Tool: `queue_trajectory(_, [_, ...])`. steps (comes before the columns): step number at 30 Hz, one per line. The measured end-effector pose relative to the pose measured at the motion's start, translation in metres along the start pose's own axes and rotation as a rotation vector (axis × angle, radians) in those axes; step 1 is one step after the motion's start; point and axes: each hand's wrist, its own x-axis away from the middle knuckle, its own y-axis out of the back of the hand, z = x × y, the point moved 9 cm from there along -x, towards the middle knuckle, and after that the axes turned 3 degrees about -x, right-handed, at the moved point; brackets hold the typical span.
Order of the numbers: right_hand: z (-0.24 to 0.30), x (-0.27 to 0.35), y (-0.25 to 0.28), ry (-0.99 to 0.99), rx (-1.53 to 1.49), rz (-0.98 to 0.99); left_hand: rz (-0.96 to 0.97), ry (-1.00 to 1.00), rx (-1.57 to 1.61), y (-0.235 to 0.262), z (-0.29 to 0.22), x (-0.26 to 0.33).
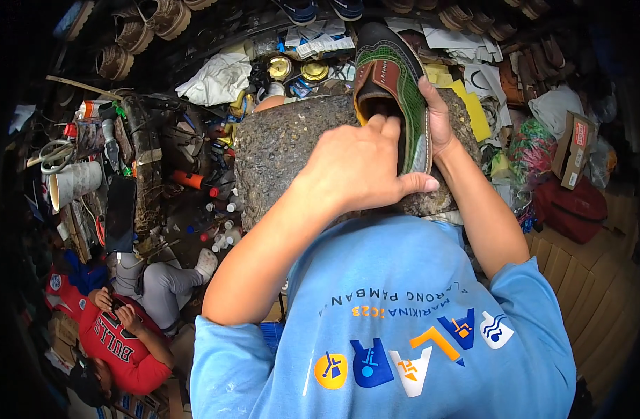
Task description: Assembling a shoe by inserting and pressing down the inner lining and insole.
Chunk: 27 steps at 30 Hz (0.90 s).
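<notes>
At one o'clock, over the stone block [285, 146], I see the right hand [441, 126] gripping the shoe [410, 98] by its side; the left hand [353, 164] has fingers inside (pinching or not, I can't tell). It should handle light, firm-soled; hold the stiffer lower edge.

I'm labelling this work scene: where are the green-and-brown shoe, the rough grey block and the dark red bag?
Green-and-brown shoe [412, 96]: head view, on its green side panel.
Rough grey block [285, 146]: head view, on its bare top.
Dark red bag [573, 209]: head view, on its side.
</notes>
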Motion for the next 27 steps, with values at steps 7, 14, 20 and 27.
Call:
queue_trajectory(7, [0.002, 0.0, 0.01, 0.012, -0.01, -0.036, -0.05, -0.174, -0.105, 0.02, -0.021, 0.02])
queue_trajectory(14, [-0.003, 0.003, -0.001, -0.047, -0.023, -0.036, 0.07, -0.044, 0.002, -0.02, 0.005, -0.025])
queue_trajectory(20, [-0.008, 0.002, -0.007, -0.107, -0.035, 0.005, 0.331, 0.062, 0.127, -0.031, 0.02, -0.031])
queue_trajectory(27, [-0.01, 0.002, -0.008, -0.11, -0.026, -0.018, 0.323, 0.061, 0.186, -0.032, 0.027, -0.042])
